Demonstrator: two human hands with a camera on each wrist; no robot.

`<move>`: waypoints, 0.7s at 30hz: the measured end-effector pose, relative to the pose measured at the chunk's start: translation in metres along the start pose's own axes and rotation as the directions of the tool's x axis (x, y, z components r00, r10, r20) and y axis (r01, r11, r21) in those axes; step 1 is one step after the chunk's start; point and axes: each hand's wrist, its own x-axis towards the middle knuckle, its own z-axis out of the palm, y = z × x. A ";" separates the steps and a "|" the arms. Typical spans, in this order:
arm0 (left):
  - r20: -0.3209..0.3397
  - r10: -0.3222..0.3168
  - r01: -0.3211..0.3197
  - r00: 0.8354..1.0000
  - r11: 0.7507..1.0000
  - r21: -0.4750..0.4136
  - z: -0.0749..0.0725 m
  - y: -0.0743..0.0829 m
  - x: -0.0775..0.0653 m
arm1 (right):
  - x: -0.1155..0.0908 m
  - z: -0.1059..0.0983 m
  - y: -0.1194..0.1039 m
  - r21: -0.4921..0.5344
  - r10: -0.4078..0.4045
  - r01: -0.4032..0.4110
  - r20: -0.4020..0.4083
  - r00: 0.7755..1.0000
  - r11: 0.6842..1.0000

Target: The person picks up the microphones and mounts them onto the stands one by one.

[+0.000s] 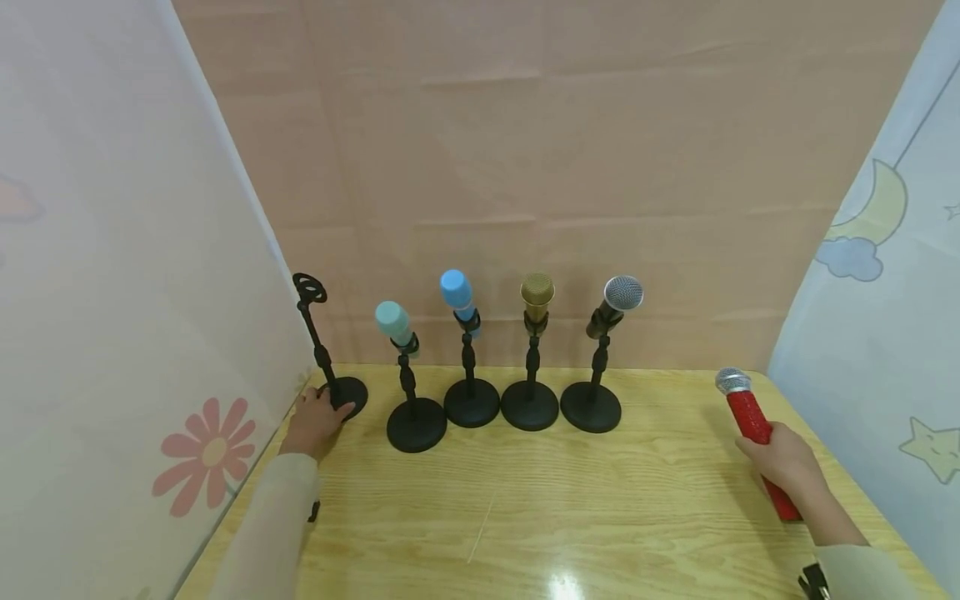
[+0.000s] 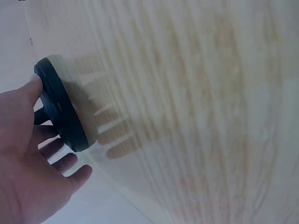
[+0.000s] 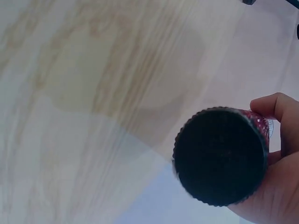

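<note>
At the far left of the table, my left hand (image 1: 313, 423) grips the round base of a black microphone stand (image 1: 322, 354) whose ring clip holds nothing. In the left wrist view, the thumb lies at the rim of the black base (image 2: 60, 105), and the other fingers reach behind it around the post side. On the right, my right hand (image 1: 786, 457) grips a glittery red microphone (image 1: 748, 417) by its handle, its silver mesh head tilted up and away. Close up in the right wrist view, the microphone's dark round end (image 3: 222, 156) faces the camera.
Between the hands, black stands hold a mint microphone (image 1: 393, 321), a blue microphone (image 1: 457, 292), a gold microphone (image 1: 537, 293) and a silver-headed microphone (image 1: 621, 296). They line the back of the wooden table (image 1: 480, 500). Printed panels flank the sides; a tan backdrop (image 1: 525, 150) hangs behind.
</note>
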 end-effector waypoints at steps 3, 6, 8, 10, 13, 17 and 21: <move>0.009 0.007 -0.007 1.000 1.000 -0.026 0.002 0.000 0.000 | -0.002 0.001 -0.004 0.000 -0.028 0.028 0.002 1.000 1.000; 0.005 0.024 -0.024 1.000 0.999 -0.032 0.002 0.001 -0.002 | -0.003 0.002 -0.008 -0.006 -0.049 0.049 -0.003 0.999 0.999; -0.007 0.040 -0.040 0.999 0.999 -0.010 0.001 0.002 -0.005 | -0.005 0.002 -0.011 -0.008 -0.060 0.060 -0.009 0.998 0.998; -0.017 0.051 -0.051 0.999 0.999 0.008 0.001 0.003 -0.009 | -0.006 0.003 -0.015 -0.012 -0.071 0.071 -0.015 0.997 0.997; -0.003 0.044 -0.044 0.999 0.998 0.036 0.001 0.003 -0.013 | -0.008 0.004 -0.019 -0.009 -0.095 0.095 -0.021 0.995 0.995; 0.022 0.029 -0.030 0.999 0.999 0.026 0.001 0.001 -0.017 | -0.009 0.006 -0.024 -0.001 -0.130 0.130 -0.036 0.991 0.992; 0.032 0.052 -0.053 0.998 0.998 0.023 0.002 -0.003 -0.021 | -0.012 0.007 -0.031 0.005 -0.151 0.152 -0.051 0.987 0.988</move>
